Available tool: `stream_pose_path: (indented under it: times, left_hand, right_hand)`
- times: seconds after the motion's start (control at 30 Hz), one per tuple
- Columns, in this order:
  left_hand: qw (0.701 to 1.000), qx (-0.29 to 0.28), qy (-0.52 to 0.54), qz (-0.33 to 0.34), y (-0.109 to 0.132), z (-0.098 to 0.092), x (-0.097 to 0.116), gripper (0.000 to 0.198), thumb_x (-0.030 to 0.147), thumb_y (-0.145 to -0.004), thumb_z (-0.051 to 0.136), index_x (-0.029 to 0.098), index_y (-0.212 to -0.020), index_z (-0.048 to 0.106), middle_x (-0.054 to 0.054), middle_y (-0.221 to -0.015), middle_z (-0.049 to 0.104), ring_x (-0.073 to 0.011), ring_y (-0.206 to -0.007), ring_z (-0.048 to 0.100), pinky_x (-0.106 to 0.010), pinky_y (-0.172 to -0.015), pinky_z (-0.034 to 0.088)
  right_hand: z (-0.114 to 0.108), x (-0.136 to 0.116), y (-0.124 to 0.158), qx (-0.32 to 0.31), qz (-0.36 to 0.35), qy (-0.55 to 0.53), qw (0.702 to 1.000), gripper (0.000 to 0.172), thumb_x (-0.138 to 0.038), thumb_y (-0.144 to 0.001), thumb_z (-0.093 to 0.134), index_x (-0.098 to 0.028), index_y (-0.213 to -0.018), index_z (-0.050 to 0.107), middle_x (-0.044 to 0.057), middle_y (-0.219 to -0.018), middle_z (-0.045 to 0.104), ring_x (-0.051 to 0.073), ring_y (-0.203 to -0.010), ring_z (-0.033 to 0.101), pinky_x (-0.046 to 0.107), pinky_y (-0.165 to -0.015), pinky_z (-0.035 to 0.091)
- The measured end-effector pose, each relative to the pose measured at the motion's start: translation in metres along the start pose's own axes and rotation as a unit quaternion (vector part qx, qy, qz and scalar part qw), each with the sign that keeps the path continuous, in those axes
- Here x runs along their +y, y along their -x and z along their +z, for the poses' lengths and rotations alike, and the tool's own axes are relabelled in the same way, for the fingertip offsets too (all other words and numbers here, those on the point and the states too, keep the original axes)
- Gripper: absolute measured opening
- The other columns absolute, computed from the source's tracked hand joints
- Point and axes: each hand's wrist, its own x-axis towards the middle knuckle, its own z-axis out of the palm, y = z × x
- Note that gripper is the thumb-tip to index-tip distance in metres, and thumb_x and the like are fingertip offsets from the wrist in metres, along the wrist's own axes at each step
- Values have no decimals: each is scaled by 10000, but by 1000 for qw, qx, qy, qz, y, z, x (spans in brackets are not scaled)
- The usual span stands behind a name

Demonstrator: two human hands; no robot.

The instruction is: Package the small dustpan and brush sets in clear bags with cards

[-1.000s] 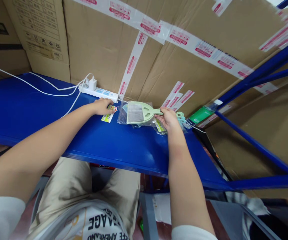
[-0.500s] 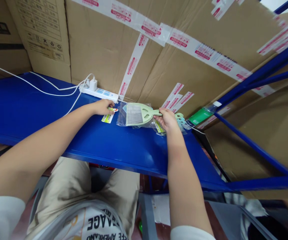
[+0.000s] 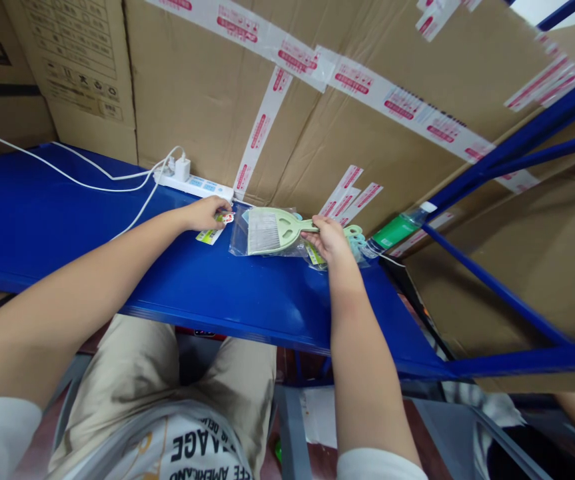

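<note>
Dustpan in right fingers; shirt reads "AMERICANO"; card print unreadable.

Green dustpan, handle rightward, is near printed card.

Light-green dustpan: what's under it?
Clear plastic packaging and a light-blue piece show past the edges of the dustpan; whatever lies directly beneath is covered.

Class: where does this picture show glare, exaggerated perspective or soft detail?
Head view: faint glare on the blue tabletop; head view: the left forearm looms large toward the picture's edge; head view: print on the yellow-green card by the left hand is too soft to read.
</note>
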Motion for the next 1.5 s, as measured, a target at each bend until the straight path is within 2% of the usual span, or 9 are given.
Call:
stream_pose_path:
  times: [0.23,0.57,0.77,0.9,1.07,1.17,1.3,1.4,1.5]
  left_hand:
    - [999,34,-8,4,2,0,4,658,247,-734,716,185,-1388,689,-159,-1571,579,-338,-1391,613,-409,-1186,471]
    - [996,34,55,-59,5,-2,12,633,204,-730,706,213,-1362,712,-76,-1191,788,-287,-1097,750,-390,-990,561]
    - [970,85,205,-97,8,-13,18,545,245,-855,729,172,-1394,697,-136,-1229,797,-278,-1083,767,-402,-925,600]
    - [946,86,286,-122,10,-17,22,522,261,-911,724,176,-1424,684,-164,-1292,792,-285,-1077,777,-420,-888,615]
    - [934,61,330,-119,12,-12,28,449,254,-937,710,175,-1379,692,-169,-1287,805,-289,-1099,785,-436,-892,633]
    - [933,48,337,-114,11,-8,32,366,249,-929,708,180,-1288,727,-155,-1242,819,-288,-1115,787,-426,-901,635]
    - [933,38,333,-128,9,-3,35,434,182,-901,675,162,-1334,699,-150,-1216,817,-267,-1094,793,-407,-916,627]
    - [945,27,299,-131,9,-2,35,516,179,-889,659,161,-1405,663,-147,-1206,809,-273,-1063,795,-401,-850,626]
    - [955,23,265,-127,9,-3,33,545,190,-868,668,186,-1414,671,-130,-1156,808,-293,-1048,794,-402,-796,619]
  right_hand:
    - [0,3,-1,-2,-10,8,1000,242,-52,-1014,540,-211,-832,531,-59,-671,552,79,-515,601,187,-552,634]
    - [-1,4,-2,-9,6,-1,1000,222,-61,-1014,546,-216,-855,545,-58,-677,560,79,-529,605,144,-512,586]
    - [0,6,-1,-35,14,15,999,225,-34,-985,554,-215,-851,561,-47,-654,596,87,-492,599,155,-491,569]
    - [-3,10,-6,-33,19,152,988,205,-51,-922,625,-221,-816,578,-43,-623,602,112,-482,596,194,-475,534]
    - [-9,6,-4,94,-211,412,881,340,-166,-856,722,-269,-655,468,14,-697,616,228,-844,689,363,-886,593]
    - [6,9,15,44,-327,436,837,283,-285,-909,672,-272,-687,497,47,-774,680,251,-880,676,410,-958,556]
    - [46,28,58,-101,-342,579,734,301,-482,-913,715,-246,-744,635,105,-823,750,309,-883,709,440,-882,565]
    - [70,42,82,-141,-340,666,649,262,-451,-949,670,-202,-968,747,192,-1017,800,372,-1002,747,471,-903,572]
    - [76,46,90,-151,-316,702,621,327,-341,-968,607,-149,-1205,724,225,-1120,799,396,-1043,758,488,-907,582]
